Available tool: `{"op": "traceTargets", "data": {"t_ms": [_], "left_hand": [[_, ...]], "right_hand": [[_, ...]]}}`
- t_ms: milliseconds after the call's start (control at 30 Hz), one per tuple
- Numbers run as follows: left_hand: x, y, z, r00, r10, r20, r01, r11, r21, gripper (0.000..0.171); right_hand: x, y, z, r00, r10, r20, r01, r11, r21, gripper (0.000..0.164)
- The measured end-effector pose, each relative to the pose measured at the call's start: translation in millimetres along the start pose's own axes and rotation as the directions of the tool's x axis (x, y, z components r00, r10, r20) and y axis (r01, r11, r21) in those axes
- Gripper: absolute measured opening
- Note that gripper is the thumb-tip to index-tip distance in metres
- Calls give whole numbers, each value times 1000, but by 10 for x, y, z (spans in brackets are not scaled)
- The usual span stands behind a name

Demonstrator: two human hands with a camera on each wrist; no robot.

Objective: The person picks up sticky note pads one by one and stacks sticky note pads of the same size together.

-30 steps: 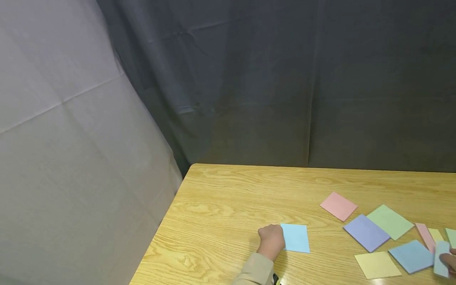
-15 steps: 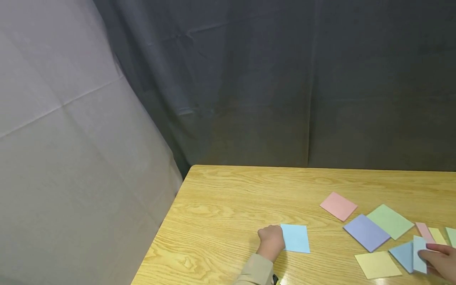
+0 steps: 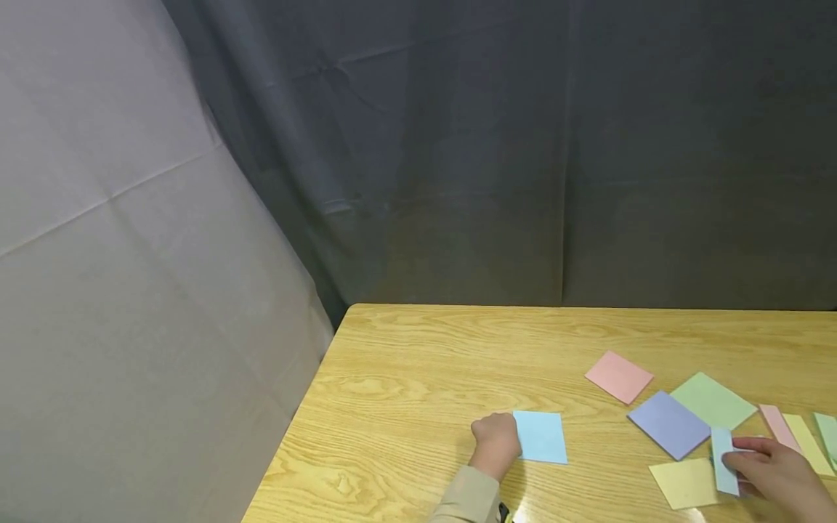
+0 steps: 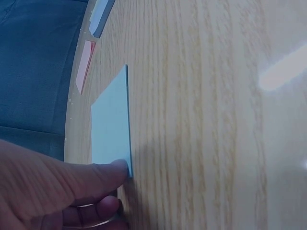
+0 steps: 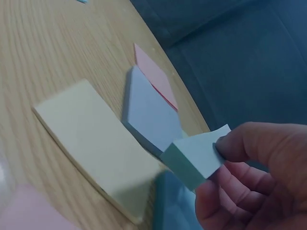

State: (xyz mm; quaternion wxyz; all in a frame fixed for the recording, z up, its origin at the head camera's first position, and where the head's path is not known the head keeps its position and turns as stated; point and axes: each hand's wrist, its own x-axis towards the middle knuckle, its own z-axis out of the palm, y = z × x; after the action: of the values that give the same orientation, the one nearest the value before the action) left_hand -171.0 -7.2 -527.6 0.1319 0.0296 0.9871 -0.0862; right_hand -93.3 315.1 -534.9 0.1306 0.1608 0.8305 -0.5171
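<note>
A square light blue sticky note pad (image 3: 541, 437) lies flat on the wooden table, my left hand (image 3: 495, 439) at its left edge. In the left wrist view, the thumb rests on the pad's corner (image 4: 110, 124), the other fingers curled by its edge. My right hand (image 3: 778, 468) pinches a narrow light blue sticky note pad (image 3: 724, 461) between thumb and fingers. It is held up over the right edge of a pale yellow pad (image 3: 683, 484). Its thick stack of sheets shows in the right wrist view. Below it, a darker blue pad (image 5: 175, 203) is mostly covered.
A pink pad (image 3: 618, 377), a purple pad (image 3: 668, 425) and a green pad (image 3: 713, 401) lie farther back. Narrow pink (image 3: 778, 427), yellow (image 3: 809, 444) and green (image 3: 827, 436) pads lie at the right. Dark cloth (image 3: 445, 160) hangs behind the table (image 3: 392, 363).
My right hand has come in from the right edge, carrying the narrow light blue pad leftward past the darker blue pad to the yellow one. The left hand stays at the square pad.
</note>
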Motion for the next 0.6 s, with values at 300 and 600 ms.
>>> {"op": "traceTargets", "data": {"t_ms": [300, 600], "left_hand": [[-6, -7, 3, 1000, 3, -1, -3, 1000, -16, 21], [-32, -18, -15, 1000, 2, -2, -2, 1000, -19, 22]], "right_hand": [[-41, -180, 167, 997, -30, 64, 30, 999, -9, 56], [-54, -238, 286, 995, -54, 81, 52, 998, 30, 47]]}}
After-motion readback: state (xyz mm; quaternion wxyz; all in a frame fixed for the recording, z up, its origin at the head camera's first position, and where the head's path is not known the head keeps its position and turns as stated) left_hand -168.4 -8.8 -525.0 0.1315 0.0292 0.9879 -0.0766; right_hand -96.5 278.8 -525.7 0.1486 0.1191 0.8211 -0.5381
